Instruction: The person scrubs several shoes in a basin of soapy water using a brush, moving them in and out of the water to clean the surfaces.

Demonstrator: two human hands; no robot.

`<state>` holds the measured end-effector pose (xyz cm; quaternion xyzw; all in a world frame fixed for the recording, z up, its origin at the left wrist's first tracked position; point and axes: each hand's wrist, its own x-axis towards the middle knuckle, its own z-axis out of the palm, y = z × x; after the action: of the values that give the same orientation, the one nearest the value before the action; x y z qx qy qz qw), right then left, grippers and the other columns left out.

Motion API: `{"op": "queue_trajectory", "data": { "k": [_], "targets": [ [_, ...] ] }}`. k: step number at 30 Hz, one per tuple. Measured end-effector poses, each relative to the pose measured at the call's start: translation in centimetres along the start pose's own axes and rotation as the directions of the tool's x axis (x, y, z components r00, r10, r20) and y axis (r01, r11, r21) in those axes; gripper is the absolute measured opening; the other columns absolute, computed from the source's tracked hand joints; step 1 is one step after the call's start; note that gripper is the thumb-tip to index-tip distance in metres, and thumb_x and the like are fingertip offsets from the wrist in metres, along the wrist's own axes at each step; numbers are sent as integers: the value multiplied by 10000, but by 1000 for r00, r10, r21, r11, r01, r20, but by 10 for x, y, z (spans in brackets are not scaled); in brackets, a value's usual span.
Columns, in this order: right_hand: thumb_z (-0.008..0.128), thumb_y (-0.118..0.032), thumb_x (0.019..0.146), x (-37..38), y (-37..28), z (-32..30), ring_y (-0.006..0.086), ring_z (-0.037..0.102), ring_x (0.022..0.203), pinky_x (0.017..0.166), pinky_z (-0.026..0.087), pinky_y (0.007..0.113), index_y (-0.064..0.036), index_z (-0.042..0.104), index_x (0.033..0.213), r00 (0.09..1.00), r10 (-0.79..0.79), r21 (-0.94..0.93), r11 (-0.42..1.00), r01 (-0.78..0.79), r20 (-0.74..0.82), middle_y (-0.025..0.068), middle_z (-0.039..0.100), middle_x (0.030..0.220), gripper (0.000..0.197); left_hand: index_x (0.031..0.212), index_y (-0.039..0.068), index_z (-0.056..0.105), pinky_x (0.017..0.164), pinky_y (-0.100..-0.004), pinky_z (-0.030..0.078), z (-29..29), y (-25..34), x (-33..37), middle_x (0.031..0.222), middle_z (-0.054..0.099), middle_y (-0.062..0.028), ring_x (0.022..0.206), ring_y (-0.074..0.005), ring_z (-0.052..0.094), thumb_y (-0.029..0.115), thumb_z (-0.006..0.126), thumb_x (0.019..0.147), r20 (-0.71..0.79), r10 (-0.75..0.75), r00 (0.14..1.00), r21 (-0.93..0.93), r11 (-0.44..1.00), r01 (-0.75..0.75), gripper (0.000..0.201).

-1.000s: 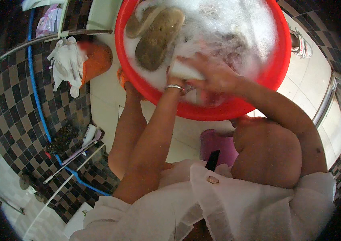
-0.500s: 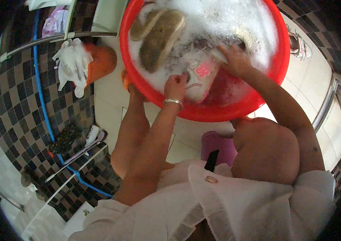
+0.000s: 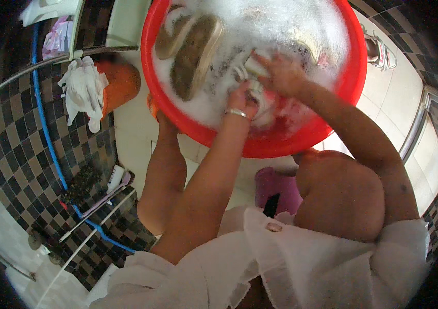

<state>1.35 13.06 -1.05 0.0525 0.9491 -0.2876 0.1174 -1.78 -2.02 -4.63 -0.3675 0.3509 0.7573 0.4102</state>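
Left hand (image 3: pixel 243 101) is gripping a shoe (image 3: pixel 264 107). Right hand (image 3: pixel 285 75), holding a pale block (image 3: pixel 255 67), is returning beside it, seemingly resuming work.

Glossy plastic tub (image 3: pixel 265 148) — matt, rough-looking shoe sole (image 3: pixel 193 59) — shiny metal bangle (image 3: pixel 237 113), matt cloth shirt (image 3: pixel 327 257)

no readable text, label, brand, number or sign, any print on the purple-and-white package (image 3: pixel 58 38) too small and blurred to tell, any on the white container (image 3: pixel 116 177) likewise too small to make out
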Motion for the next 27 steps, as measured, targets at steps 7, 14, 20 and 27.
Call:
{"op": "queue_trajectory", "data": {
  "k": [7, 14, 20, 27],
  "targets": [
    [537, -444, 767, -5, -42, -20, 358, 508, 1011, 910, 358, 450, -186, 307, 1299, 994, -86, 284, 953, 101, -65, 231, 508, 1049, 634, 1075, 15, 461, 819, -362, 444, 5, 23, -49, 1018, 525, -96, 944, -238, 519, -59, 537, 715, 193, 265, 945, 59, 958, -280, 375],
    [530, -396, 782, 16, 10, -12, 343, 530, 965, 776, 462, 429, -221, 296, 1308, 994, 73, -169, 982, -87, -87, 197, 449, 1121, 601, 1153, 12, 416, 869, -380, 417, 3, 17, -70, 1123, 489, -109, 1043, -243, 483, -40, 510, 764, 161, 288, 944, 367, 871, -328, 403],
    [506, -378, 801, 6, 25, 14, 371, 532, 918, 794, 436, 444, -247, 254, 1314, 975, 204, 22, 979, -203, -84, 216, 442, 1055, 586, 1118, 46, 461, 814, -406, 449, -20, 24, -69, 1086, 518, -92, 990, -244, 517, 9, 514, 776, 115, 214, 970, 201, 951, -233, 348],
    [558, -376, 779, 4, 18, 31, 414, 477, 1012, 850, 404, 452, -227, 247, 1312, 971, 238, 92, 966, -240, 31, 241, 359, 1238, 635, 1128, 43, 461, 822, -445, 450, -30, 18, -37, 1070, 528, -116, 971, -289, 529, 76, 493, 775, -96, 220, 971, 285, 940, -185, 356]
  ]
}}
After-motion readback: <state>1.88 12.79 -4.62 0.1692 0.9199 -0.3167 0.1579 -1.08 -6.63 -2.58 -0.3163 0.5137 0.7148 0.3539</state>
